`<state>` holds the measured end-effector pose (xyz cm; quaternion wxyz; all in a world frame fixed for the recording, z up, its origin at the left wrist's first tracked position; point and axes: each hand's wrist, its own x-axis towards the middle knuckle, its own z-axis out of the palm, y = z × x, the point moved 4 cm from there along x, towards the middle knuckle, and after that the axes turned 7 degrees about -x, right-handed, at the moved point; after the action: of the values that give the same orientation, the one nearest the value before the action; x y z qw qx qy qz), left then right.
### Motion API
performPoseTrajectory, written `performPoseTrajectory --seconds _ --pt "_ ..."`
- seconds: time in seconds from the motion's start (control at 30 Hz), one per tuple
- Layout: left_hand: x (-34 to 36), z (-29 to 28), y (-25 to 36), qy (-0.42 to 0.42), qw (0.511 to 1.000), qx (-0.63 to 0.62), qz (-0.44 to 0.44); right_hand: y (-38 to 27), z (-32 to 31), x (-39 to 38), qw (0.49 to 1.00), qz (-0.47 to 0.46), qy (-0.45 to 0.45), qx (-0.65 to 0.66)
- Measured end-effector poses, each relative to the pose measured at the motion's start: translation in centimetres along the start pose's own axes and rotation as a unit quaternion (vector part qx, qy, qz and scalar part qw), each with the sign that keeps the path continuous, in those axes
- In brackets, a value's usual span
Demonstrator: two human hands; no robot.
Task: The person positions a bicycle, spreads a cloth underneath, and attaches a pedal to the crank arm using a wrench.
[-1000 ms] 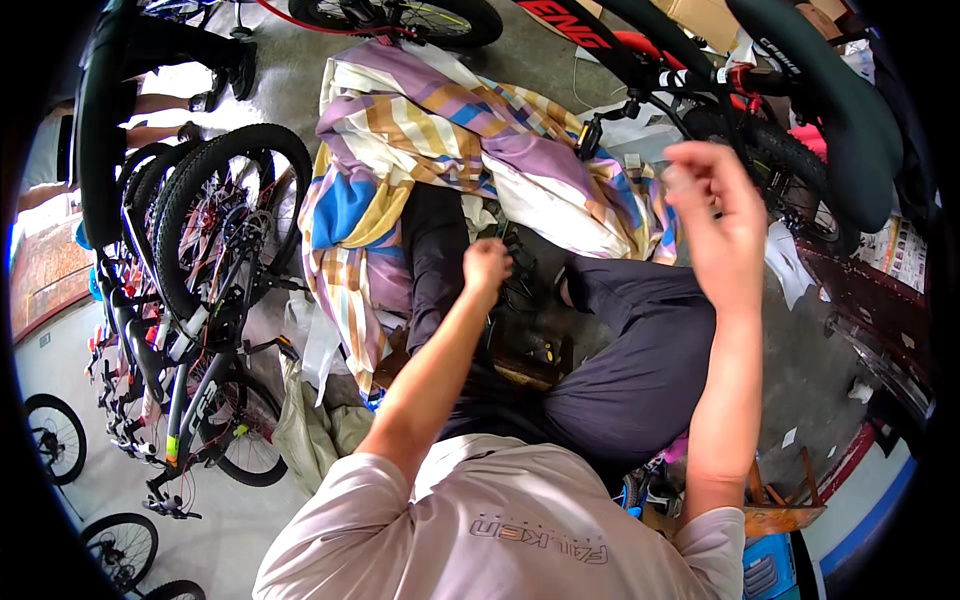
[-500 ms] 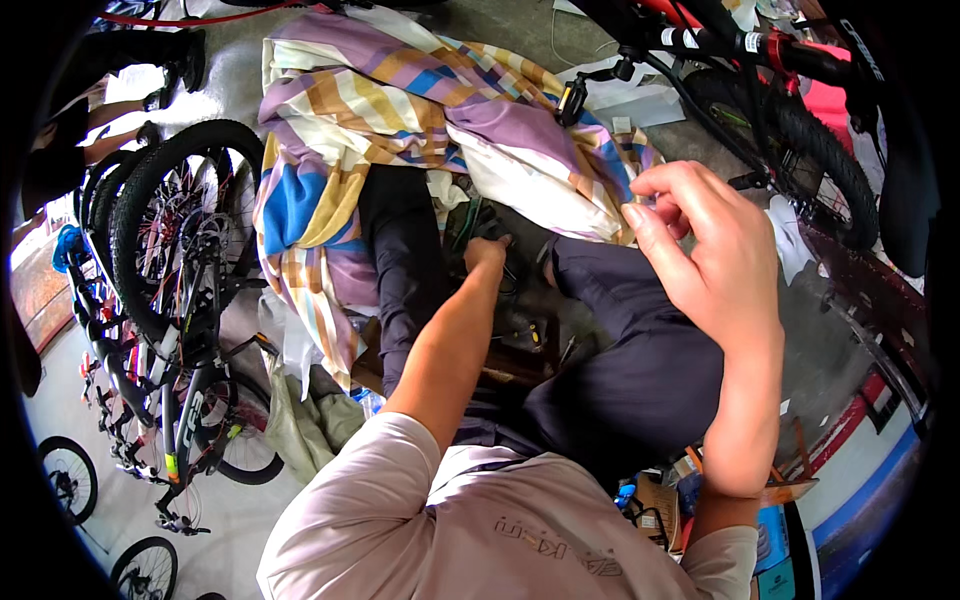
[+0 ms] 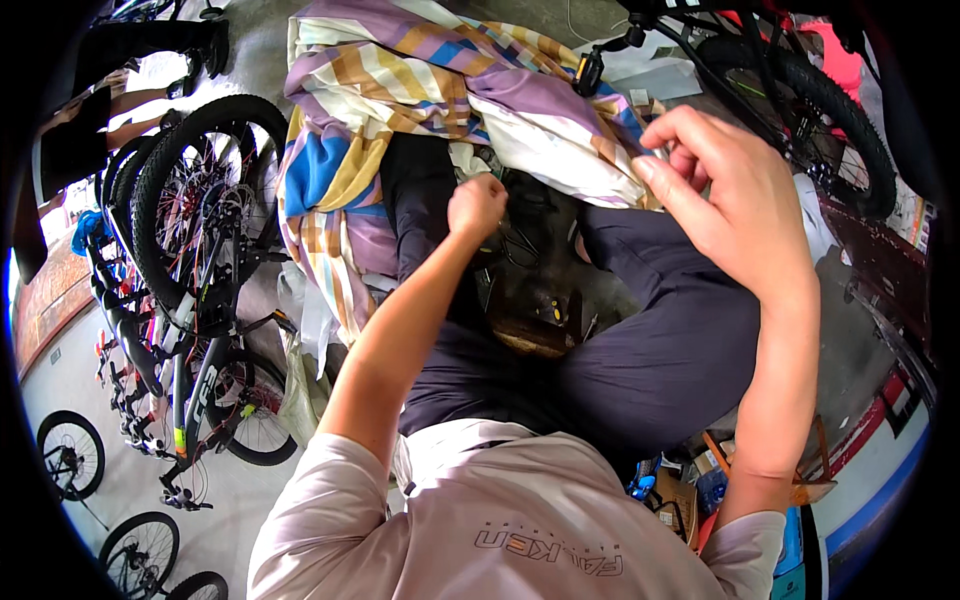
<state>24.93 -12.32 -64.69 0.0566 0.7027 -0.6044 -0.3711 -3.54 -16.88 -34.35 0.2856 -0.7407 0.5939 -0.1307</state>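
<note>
My left hand (image 3: 478,207) is curled closed between my knees, beside the dark trouser leg. What its fingers hold, if anything, is hidden. To the right, my right hand (image 3: 728,195) is raised over my right knee, thumb and forefinger drawn close together and the other fingers curled. Anything between those fingertips is too small to make out. A checked cloth (image 3: 545,135) in purple, white, ochre and blue lies bunched across and beyond my knees. Its right edge comes close to my right fingertips in the picture; contact cannot be told.
Bicycles with a large knobby tyre (image 3: 150,225) crowd the left side. Another bicycle wheel (image 3: 850,150) stands at the far right. Between my legs, low down, is a brown box-like thing (image 3: 530,335). A cardboard box (image 3: 678,505) lies behind my right side. Another person's legs (image 3: 150,50) show at upper left.
My left hand has risen from low between my legs and shifted left toward the trouser leg. My right hand keeps nearly the same bent pose. The whole view has tilted slightly.
</note>
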Motion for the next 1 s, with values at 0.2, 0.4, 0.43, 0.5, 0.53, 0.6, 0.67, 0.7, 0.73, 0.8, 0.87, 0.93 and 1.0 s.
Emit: performPoseTrajectory --seconds 0.2,0.4,0.43,0.5,0.53,0.6,0.67,0.7,0.73,0.8,0.87,0.93,1.0 --pt "-1.2 7.3 -0.3 0.018 0.953 0.261 0.153 1.6 0.0 0.4 0.998 0.047 -0.036 -0.005" --pt "0.0 10.3 -2.2 -0.036 0.943 0.287 0.163 2.2 0.2 0.7 0.996 0.066 -0.062 -0.001" --pt "0.4 10.3 -2.0 -0.063 0.940 0.280 0.184 2.2 0.2 0.9 0.997 0.059 -0.057 -0.002" --pt "0.8 8.6 -1.2 -0.071 0.926 0.299 0.220 2.1 0.2 1.1 0.997 0.044 -0.059 0.013" --pt "0.8 7.5 -0.7 -0.122 0.944 0.260 0.165 2.1 0.1 1.0 0.998 0.038 -0.058 0.003" --pt "-0.3 4.1 1.5 -0.153 0.977 0.140 0.053 2.1 0.1 0.9 0.998 0.024 -0.051 -0.019" --pt "-2.2 -0.7 5.6 -0.111 0.993 0.029 0.013 2.3 0.3 0.8 0.998 0.029 -0.047 -0.029" --pt "-3.5 -3.7 8.2 -0.065 0.997 -0.031 0.034 2.0 0.4 1.0 0.999 0.014 -0.025 -0.017" --pt "-4.8 -6.6 10.7 -0.020 0.998 -0.052 0.044 1.8 0.5 1.1 0.999 0.024 -0.019 -0.019" --pt "-6.8 -12.1 16.1 0.042 0.983 -0.116 0.134 0.7 1.2 1.6 0.987 0.035 -0.022 0.153" --pt "-8.0 -16.4 21.0 0.098 0.952 -0.129 0.258 -0.9 1.6 2.7 0.937 0.046 -0.036 0.343" --pt "-7.5 -18.9 24.0 0.119 0.918 -0.189 0.327 -2.2 0.9 5.0 0.871 0.016 -0.043 0.489" --pt "-5.1 -19.7 23.7 0.152 0.853 -0.409 0.286 -2.4 -1.0 6.7 0.864 0.021 0.060 0.500"
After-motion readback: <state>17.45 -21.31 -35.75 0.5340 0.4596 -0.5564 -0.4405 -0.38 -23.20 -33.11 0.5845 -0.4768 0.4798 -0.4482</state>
